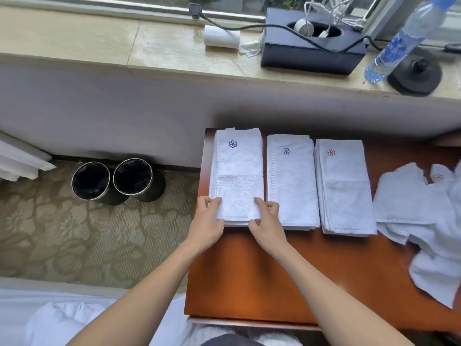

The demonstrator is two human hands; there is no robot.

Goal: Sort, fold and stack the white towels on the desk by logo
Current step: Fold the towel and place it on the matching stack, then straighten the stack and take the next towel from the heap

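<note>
The left hand (208, 217) and right hand (268, 218) each pinched a near corner of the folded towel (238, 176), fingers on top and thumb at the edge. It topped the blue-logo stack along the left edge of the tabletop (299, 270). Outward lay a second stack (290, 183), a red-logo stack (345, 191) and loose towels (419, 221). The terry was judged light, soft and limp, so it is best held at two corners so the folds stay aligned.

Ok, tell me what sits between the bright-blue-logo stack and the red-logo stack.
In the head view, a dark-blue-logo stack lies between the bright-blue-logo stack and the red-logo stack.
</note>
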